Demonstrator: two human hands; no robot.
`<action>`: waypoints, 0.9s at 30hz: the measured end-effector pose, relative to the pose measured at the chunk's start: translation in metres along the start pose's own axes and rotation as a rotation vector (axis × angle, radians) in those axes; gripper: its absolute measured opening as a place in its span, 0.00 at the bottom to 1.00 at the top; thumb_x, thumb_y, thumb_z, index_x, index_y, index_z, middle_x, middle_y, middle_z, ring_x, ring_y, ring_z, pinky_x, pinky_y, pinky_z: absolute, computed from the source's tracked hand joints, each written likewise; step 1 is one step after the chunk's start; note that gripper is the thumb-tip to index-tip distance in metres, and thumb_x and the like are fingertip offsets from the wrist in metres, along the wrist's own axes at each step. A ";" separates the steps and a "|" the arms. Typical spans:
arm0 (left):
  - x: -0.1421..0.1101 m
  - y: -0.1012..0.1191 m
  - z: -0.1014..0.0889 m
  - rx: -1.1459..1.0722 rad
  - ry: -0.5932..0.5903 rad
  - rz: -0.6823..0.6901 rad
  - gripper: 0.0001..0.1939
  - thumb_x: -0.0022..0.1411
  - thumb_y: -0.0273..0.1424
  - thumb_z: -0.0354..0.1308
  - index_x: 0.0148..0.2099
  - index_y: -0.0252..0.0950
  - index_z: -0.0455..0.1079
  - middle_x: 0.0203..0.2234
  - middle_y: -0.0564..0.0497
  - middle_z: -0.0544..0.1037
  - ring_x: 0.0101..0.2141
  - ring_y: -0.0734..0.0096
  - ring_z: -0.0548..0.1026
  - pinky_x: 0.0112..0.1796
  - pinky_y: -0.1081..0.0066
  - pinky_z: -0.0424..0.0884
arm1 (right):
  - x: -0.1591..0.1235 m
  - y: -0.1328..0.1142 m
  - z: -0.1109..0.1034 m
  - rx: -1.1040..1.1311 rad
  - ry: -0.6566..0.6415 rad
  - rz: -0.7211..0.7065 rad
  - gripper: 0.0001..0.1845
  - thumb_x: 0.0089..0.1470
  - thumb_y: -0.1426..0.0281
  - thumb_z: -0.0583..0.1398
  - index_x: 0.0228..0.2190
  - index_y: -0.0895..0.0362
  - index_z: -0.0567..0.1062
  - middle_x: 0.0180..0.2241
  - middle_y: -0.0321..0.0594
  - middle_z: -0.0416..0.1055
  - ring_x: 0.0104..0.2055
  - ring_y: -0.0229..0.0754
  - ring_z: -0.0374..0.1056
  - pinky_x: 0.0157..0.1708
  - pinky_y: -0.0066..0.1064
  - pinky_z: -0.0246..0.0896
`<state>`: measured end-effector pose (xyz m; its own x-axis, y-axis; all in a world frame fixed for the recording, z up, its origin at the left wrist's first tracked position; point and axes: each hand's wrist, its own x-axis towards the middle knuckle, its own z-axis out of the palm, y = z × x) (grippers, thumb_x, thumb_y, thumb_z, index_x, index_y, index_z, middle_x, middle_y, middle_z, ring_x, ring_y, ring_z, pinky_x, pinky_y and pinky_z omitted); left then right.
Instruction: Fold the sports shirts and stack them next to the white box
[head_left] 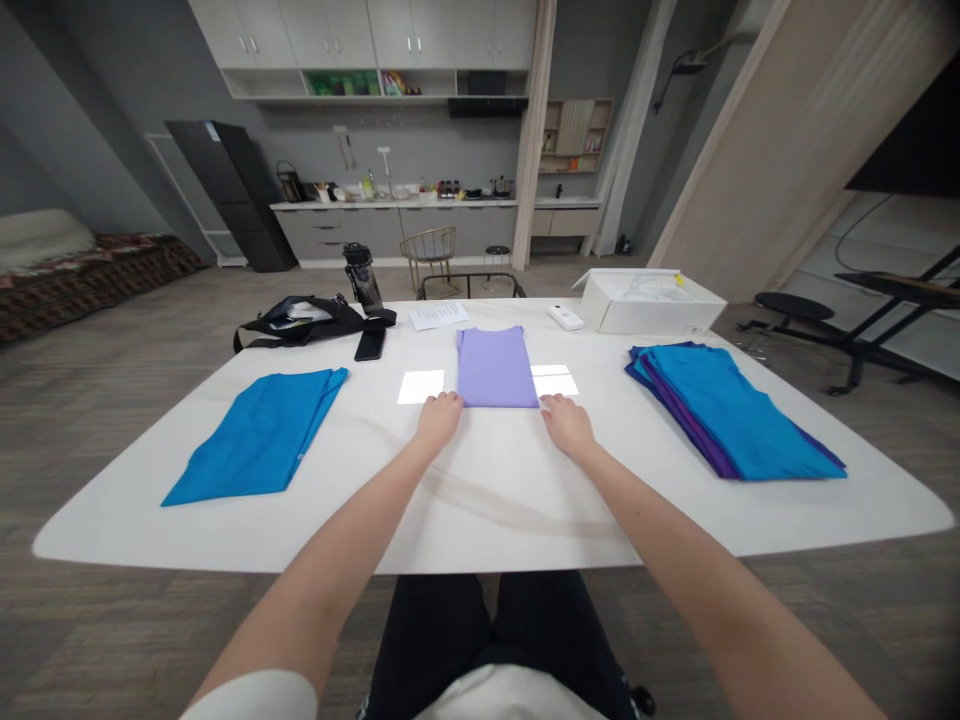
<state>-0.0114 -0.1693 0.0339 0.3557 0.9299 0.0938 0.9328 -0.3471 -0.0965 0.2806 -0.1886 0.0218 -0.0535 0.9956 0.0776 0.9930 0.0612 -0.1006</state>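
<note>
A folded lavender shirt (495,368) lies flat on the white table (480,500), straight in front of me. My left hand (441,418) is at its near left corner, fingers closed on the edge. At the near right corner my right hand (568,424) has its fingers curled in, thumb and fingertips at the fabric. To the left lies a blue folded garment (255,435). On the right is a stack of folded garments (727,410), blue on top with purple and dark blue layers below.
Behind the shirt are a paper sheet (439,316), a white remote-like device (565,318) and an open white box (649,305). A phone (370,344), a black bag (311,318) and a dark bottle (363,278) stand at the back left. A chair (471,284) is beyond the far edge.
</note>
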 end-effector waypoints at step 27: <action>-0.212 0.051 -0.032 -0.336 0.008 0.190 0.06 0.68 0.30 0.52 0.39 0.40 0.71 0.35 0.49 0.77 0.38 0.59 0.75 0.43 0.58 0.67 | -0.206 0.030 -0.024 0.476 -0.178 -0.290 0.11 0.65 0.60 0.58 0.40 0.49 0.80 0.55 0.45 0.72 0.66 0.55 0.60 0.68 0.59 0.43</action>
<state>-0.0369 -0.3879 0.0407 0.5229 0.8448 0.1137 0.8168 -0.5347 0.2168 0.3237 -0.3935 0.0271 -0.3739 0.9275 0.0046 0.7808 0.3174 -0.5381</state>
